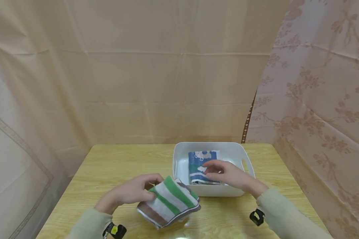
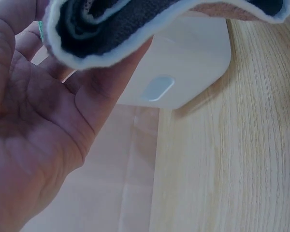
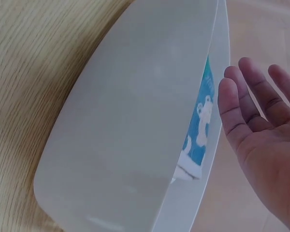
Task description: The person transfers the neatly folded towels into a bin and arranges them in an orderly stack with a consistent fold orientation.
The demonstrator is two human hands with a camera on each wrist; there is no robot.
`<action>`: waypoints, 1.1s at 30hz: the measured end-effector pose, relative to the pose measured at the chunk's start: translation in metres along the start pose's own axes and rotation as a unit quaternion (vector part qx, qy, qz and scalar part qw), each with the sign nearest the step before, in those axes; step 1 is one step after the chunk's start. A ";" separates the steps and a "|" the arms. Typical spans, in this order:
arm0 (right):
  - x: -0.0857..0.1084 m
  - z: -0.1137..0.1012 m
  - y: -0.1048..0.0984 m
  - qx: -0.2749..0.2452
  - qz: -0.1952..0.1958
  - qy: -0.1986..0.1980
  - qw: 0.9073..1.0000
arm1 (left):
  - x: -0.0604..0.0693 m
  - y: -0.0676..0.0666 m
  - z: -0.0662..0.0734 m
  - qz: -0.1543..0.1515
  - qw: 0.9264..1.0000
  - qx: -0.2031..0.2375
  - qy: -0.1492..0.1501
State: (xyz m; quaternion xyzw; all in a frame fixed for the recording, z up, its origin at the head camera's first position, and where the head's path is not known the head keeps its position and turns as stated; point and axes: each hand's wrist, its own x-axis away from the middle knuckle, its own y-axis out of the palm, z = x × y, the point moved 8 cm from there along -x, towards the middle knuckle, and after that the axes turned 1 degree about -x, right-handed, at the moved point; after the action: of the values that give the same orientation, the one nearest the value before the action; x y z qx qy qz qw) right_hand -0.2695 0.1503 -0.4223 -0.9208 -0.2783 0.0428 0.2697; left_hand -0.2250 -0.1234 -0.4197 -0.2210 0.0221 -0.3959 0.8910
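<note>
My left hand (image 1: 137, 190) pinches a folded towel (image 1: 170, 200) with green, white and brown stripes, held up over the table in front of the bin. In the left wrist view the towel's white-edged folds (image 2: 106, 53) lie between thumb and fingers of the left hand (image 2: 38, 121). A white plastic bin (image 1: 218, 190) has a folded blue towel (image 1: 197, 162) with white bear figures inside. Above that blue towel hovers my right hand (image 1: 227, 174), its fingers loosely bent around nothing. The right wrist view shows the right hand (image 3: 266, 125) apart from the bin's rim.
The bin stands on a light wood table (image 1: 122, 159), near its back right. A beige curtain (image 1: 167, 83) hangs behind, and a flower-patterned curtain (image 1: 323, 109) on the right. Each wrist wears a black strap (image 1: 257, 216).
</note>
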 end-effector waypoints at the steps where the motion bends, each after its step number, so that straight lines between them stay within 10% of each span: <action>1: 0.000 -0.002 0.002 -0.005 -0.004 -0.003 1.000 | 0.000 0.000 0.001 0.002 1.000 -0.004 0.001; 33: 0.007 -0.045 0.043 0.018 -0.081 -0.070 0.994 | -0.012 0.005 0.019 0.058 0.996 -0.072 0.014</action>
State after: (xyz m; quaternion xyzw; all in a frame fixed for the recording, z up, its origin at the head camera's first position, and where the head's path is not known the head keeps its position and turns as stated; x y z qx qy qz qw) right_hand -0.2319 0.1026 -0.4062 -0.8850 -0.3694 0.0900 0.2689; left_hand -0.2260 -0.1045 -0.4059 -0.2771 0.0757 -0.3443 0.8938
